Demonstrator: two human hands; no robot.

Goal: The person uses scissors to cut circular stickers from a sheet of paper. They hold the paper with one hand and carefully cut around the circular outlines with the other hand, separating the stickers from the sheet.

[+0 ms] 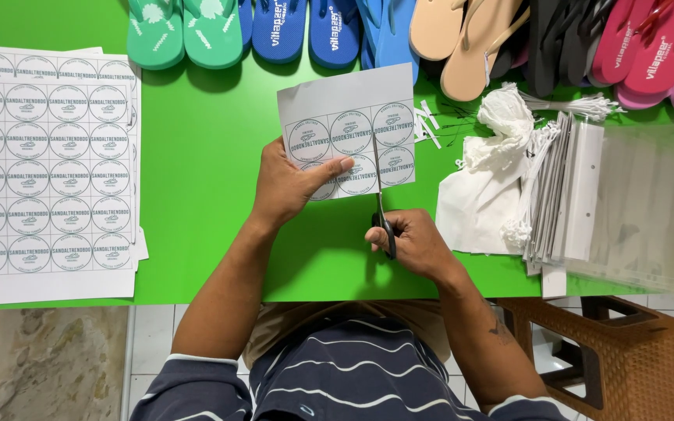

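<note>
Work piece: a small white paper sheet printed with round grey label designs (349, 132), held above the bright green tabletop (212, 140), just far of the person's chest.
Cutting tool: a pair of slim metal scissors with dark handles (381, 204), blades pointing away from the person and running up into the sheet between two columns of round labels.
Key relation: the sheet lies directly far of the right hand (413, 243); the scissors' long axis runs near-to-far, in line with the gap between the label columns.
Left hand (290, 183): grasping the sheet's near-left part, thumb pressed flat on top, fingers hidden beneath; forearm angled in from the near left.
Right hand: clenched through the scissor handles, just near of the sheet's lower edge, wrist bent inward.
Nearer hand: both touch the work; the left on paper, the right through the tool only.
Surroundings: a stack of uncut white label sheets (48, 164) at left; coloured rubber sandals (306, 27) along the far edge; clear plastic bags with white headers (626, 203) and white string ties (509, 117) at right.
</note>
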